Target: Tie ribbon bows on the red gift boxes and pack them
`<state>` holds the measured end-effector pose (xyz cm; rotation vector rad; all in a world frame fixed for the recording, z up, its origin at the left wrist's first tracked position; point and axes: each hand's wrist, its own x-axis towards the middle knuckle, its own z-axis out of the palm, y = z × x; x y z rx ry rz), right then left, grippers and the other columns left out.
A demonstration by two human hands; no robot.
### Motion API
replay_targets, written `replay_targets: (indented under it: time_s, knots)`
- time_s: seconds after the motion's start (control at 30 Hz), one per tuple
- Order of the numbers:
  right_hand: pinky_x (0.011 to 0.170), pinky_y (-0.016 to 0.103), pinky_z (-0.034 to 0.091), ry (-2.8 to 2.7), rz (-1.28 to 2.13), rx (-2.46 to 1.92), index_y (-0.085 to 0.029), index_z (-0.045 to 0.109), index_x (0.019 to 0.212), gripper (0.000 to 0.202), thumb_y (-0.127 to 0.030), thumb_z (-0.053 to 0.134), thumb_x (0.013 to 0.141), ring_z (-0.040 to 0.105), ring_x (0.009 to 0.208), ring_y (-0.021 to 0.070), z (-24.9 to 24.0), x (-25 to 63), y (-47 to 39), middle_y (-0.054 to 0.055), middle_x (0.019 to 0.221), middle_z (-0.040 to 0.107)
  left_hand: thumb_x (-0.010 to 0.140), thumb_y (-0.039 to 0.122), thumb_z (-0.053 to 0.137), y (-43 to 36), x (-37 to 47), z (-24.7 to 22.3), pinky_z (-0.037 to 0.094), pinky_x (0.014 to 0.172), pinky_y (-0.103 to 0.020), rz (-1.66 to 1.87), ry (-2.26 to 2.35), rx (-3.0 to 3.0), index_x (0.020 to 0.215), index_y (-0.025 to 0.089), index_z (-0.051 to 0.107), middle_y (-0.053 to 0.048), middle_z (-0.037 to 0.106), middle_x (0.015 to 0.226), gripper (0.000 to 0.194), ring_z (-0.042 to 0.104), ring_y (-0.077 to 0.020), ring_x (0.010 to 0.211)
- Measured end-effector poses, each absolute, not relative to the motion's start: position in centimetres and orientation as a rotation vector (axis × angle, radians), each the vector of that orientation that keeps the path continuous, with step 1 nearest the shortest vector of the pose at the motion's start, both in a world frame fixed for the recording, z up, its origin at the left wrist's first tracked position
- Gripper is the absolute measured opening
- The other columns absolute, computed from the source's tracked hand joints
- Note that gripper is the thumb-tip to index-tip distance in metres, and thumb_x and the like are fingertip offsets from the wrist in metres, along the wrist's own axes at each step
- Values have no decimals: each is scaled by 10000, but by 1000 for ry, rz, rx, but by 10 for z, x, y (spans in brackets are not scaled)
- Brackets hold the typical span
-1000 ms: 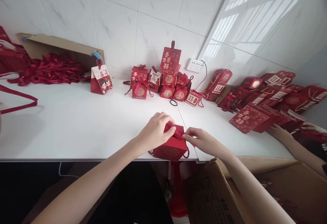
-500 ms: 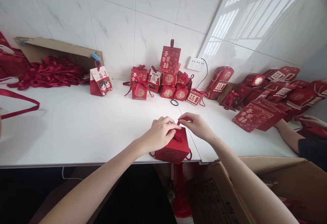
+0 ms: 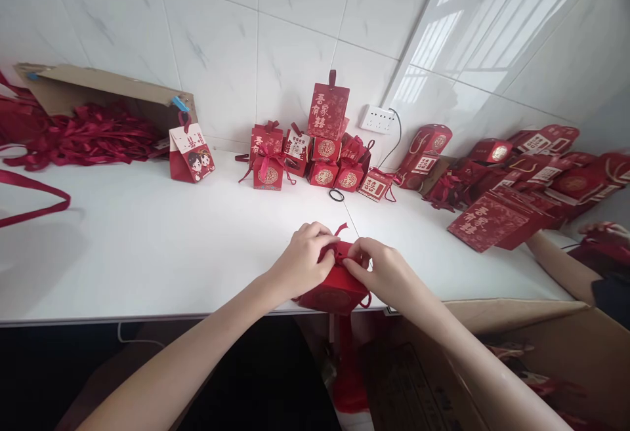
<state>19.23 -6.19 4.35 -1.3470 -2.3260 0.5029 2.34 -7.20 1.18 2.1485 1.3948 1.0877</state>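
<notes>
A red gift box [image 3: 333, 292] sits at the front edge of the white table, with red cord loops at its sides. On its top lies a red ribbon [image 3: 341, 228], one loose end sticking up behind my fingers. My left hand [image 3: 310, 257] is closed, thumb and fingers pinching the ribbon from the left of the knot. From the right, my right hand [image 3: 377, 266] also pinches the ribbon, its fingertips close to the left ones. The knot itself is partly hidden by my fingers.
Several small red boxes [image 3: 268, 174] stand along the tiled wall. Red ribbons [image 3: 108, 132] fill a cardboard box at left, beside a printed box [image 3: 191, 155]. More red boxes [image 3: 487, 221] are piled at right, near another person's arm [image 3: 566, 267]. An open carton [image 3: 492, 309] stands below.
My right hand has come down and toward me, from holding a ribbon end up to pinching at the knot. My left hand stays on the ribbon.
</notes>
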Motion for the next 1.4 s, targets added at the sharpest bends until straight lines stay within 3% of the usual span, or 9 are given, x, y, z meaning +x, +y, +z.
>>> replay_targets:
  time_s: [0.3,0.6,0.9,1.1,1.23,1.4]
  knots:
    - [567,240,421,-2134,710,-1257,-204,527,798,74,-203,464,759,512,596,121,39,178,-61,-23,667,562,815,123,452,-72,23,10,432,955,-402,1118,1399,2153,1025,174,627,-74,550,1048,277,514,-216,1027]
    - [582,254,402,-2176,463,-1252,-213,474,754,124,-130,396,706,523,642,145,26,174,-59,2,736,566,797,102,460,-73,23,11,458,922,-402,1154,1378,2168,952,193,640,-67,563,1016,255,531,-214,995]
    - [495,228,330,-2227,413,-1346,-219,473,818,143,-151,375,739,450,477,131,29,173,-60,-43,568,493,793,92,453,-77,25,8,459,936,-395,1187,1370,2072,985,205,623,-60,556,1030,280,533,-205,1007]
    - [562,259,357,-2339,84,-1394,-199,507,843,178,-144,351,777,527,557,173,29,176,-65,11,635,598,806,102,454,-80,26,9,432,967,-418,1165,1357,2013,1014,211,619,-65,548,1044,287,517,-209,1023]
    - [554,263,383,-2334,126,-1438,-179,508,980,240,-156,344,807,559,586,188,28,177,-66,26,674,621,819,111,439,-80,26,9,416,987,-411,1141,1351,1955,1054,210,597,-65,535,1079,300,493,-207,1068]
    - [646,291,449,-2347,178,-1307,-167,511,998,275,-116,381,761,577,700,195,32,181,-70,65,790,623,843,134,430,-84,23,10,392,1013,-378,1145,1308,1862,1113,227,540,-53,513,1124,306,461,-193,1130]
